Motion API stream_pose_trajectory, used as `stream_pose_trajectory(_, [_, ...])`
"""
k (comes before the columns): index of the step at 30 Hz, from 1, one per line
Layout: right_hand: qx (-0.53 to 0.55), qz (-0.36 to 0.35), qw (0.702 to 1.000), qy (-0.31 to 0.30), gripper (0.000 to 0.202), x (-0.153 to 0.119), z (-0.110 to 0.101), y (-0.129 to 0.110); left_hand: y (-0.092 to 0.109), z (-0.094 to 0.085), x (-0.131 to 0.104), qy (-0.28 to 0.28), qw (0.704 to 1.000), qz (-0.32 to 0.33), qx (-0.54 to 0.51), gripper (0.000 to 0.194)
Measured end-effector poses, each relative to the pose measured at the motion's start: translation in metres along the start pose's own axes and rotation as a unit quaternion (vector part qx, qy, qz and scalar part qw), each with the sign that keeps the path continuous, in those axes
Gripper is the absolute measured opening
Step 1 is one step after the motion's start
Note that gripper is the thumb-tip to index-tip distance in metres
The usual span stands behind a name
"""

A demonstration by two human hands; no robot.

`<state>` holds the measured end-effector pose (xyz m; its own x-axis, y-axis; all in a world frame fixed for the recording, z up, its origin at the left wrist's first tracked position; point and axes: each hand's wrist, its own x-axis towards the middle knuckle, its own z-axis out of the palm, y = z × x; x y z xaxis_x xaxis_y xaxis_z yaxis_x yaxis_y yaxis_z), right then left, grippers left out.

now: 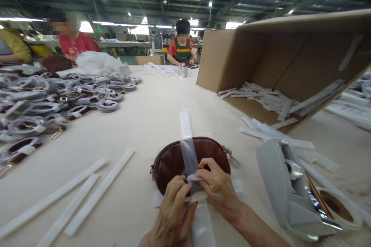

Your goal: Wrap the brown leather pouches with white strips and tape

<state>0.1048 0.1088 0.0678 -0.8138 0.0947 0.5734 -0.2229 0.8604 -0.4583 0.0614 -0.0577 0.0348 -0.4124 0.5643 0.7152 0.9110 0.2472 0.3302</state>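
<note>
A dark brown oval bag (171,162) lies on the pale table, with metal rings and a clasp at its ends. Across its middle runs a translucent white strip (188,150), which extends beyond the bag at top and bottom. My right hand (216,185) pinches a folded end of the strip over the bag's front, thumb and fingers together. Beside it, my left hand (174,212) rests at the bag's lower edge, fingers bent and close together near the strip; whether it grips anything is hidden.
A grey tape dispenser (275,185) and a tape roll (339,206) stand at the right. Behind them a cardboard box (220,58) holds white strips. Wrapped straps (107,105) are heaped at the left, above loose white strips (100,193). People (182,48) sit across the table.
</note>
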Motion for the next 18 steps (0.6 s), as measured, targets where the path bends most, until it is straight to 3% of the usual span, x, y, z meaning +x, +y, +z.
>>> stream_pose_trajectory(5, [0.025, 0.046, 0.998, 0.019, 0.03, 0.001, 0.004, -0.002, 0.002, 0.004, 0.006, -0.031, 0.994, 0.085, 0.064, 0.027])
stream_pose_trajectory(12, [0.008, 0.106, 0.994, 0.018, 0.016, 0.003, 0.009, -0.005, 0.003, 0.007, 0.006, -0.016, 0.99, 0.093, 0.106, 0.025])
stream_pose_trajectory(18, [-0.045, 0.129, 0.99, 0.032, 0.019, 0.007, 0.015, -0.005, -0.002, 0.01, 0.002, -0.022, 0.987, 0.111, 0.111, 0.03])
